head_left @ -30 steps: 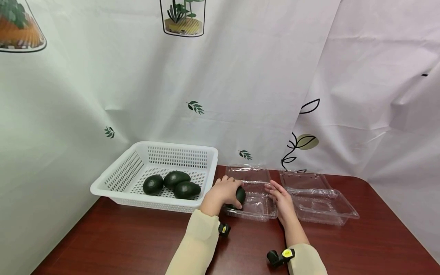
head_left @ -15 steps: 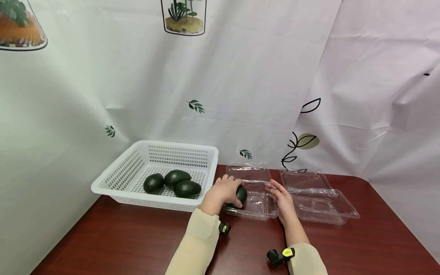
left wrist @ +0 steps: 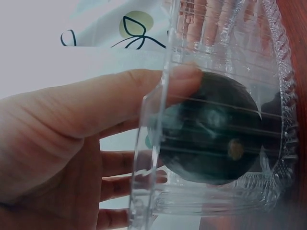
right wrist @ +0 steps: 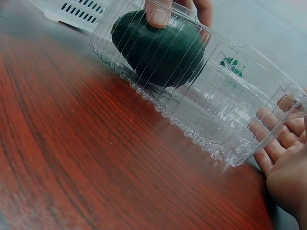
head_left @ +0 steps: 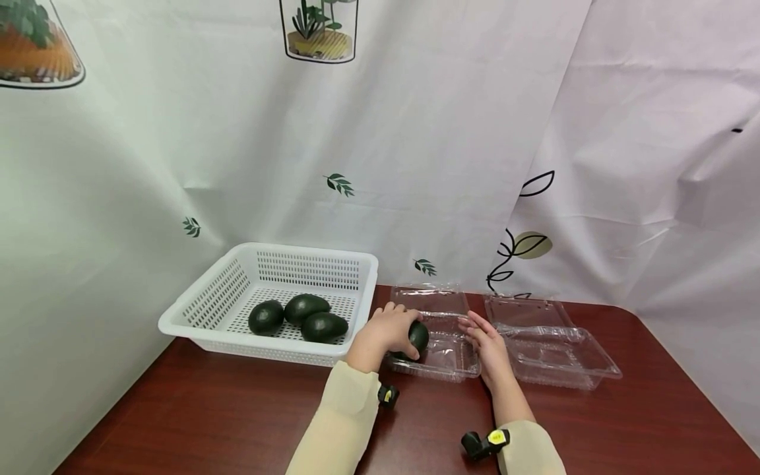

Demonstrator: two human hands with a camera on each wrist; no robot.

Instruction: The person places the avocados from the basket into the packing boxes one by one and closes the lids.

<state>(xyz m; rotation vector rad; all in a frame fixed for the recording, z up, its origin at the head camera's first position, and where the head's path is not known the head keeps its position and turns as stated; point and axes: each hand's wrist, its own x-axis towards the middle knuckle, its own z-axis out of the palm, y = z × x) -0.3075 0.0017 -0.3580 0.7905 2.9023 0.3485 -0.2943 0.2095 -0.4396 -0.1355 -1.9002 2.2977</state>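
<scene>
My left hand [head_left: 388, 332] grips a dark green avocado [head_left: 419, 336] inside the left part of a clear plastic clamshell box [head_left: 442, 359]. In the left wrist view, the thumb lies on the avocado [left wrist: 216, 139], seen through the box wall. The right wrist view shows the avocado [right wrist: 160, 50] low in the box, slightly tilted; whether it rests on the bottom is hard to tell. At the box's right side, my right hand [head_left: 488, 349] touches the wall with fairly straight fingers [right wrist: 273, 148]. The lid [head_left: 430, 300] stands raised at the back.
To the left stands a white perforated basket [head_left: 178, 323] with three avocados [head_left: 323, 327] in it. A second clear clamshell box [head_left: 558, 359], lid up, sits to the right on the brown table [head_left: 237, 415]. A white printed curtain [head_left: 427, 165] hangs behind.
The avocado in my left hand has shifted slightly to the right within the box. Both hands have hardly moved.
</scene>
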